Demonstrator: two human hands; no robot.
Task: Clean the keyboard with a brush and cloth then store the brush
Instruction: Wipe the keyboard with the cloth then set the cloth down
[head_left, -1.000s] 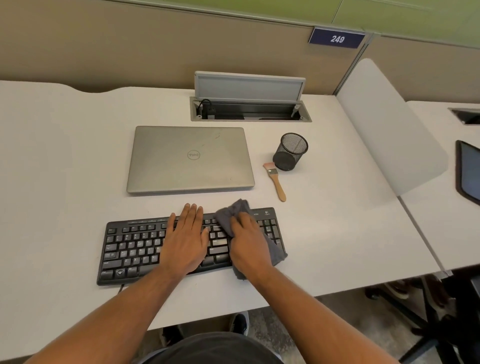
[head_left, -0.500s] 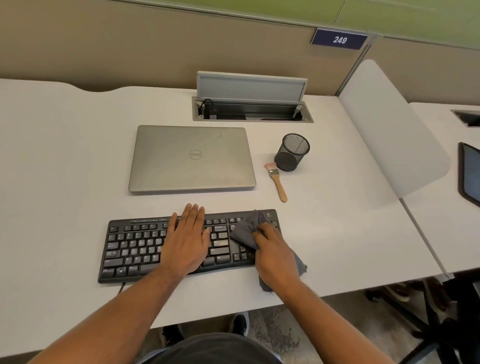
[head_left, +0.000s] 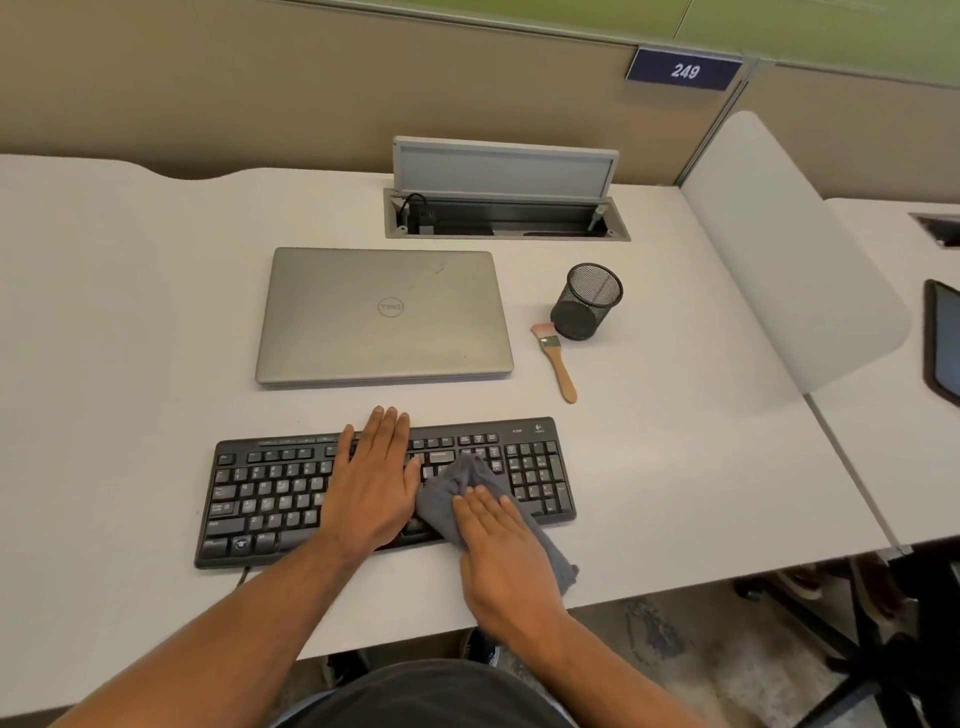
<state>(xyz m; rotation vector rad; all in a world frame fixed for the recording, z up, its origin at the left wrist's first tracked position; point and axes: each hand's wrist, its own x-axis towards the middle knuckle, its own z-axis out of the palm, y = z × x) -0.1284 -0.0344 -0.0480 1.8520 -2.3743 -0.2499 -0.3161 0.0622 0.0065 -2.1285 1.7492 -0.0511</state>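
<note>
Keyboard: the black keyboard (head_left: 291, 493) lies flat on the white desk (head_left: 130, 322), close to the desk's near edge. All places below are told from this keyboard.

Left hand: the left hand (head_left: 371, 480) lies flat on the middle of the keyboard. Its fingers are straight and close together, pointing away from the person. The fingertips reach just past the far edge of the keyboard. It holds nothing.

Right hand: the right hand (head_left: 498, 540) lies flat on the cloth, at the near edge of the keyboard, right of the middle. Its fingers are straight and press down on the cloth. They are not curled round it.

Cloth: the grey cloth (head_left: 465, 486) is bunched up. Part of it sits on the keys just left of the number pad. The rest hangs over the near edge of the keyboard onto the desk, under the right hand.

Brush: the small brush (head_left: 558, 366) with a wooden handle lies on the desk behind the right end of the keyboard. No hand touches it. Its bristles point away from the keyboard and sit just beside the cup.

Cup: the black mesh cup (head_left: 587, 301) stands upright, farther back than the brush.

Laptop: the shut grey laptop (head_left: 384, 317) lies flat right behind the keyboard, not touching it.
</note>
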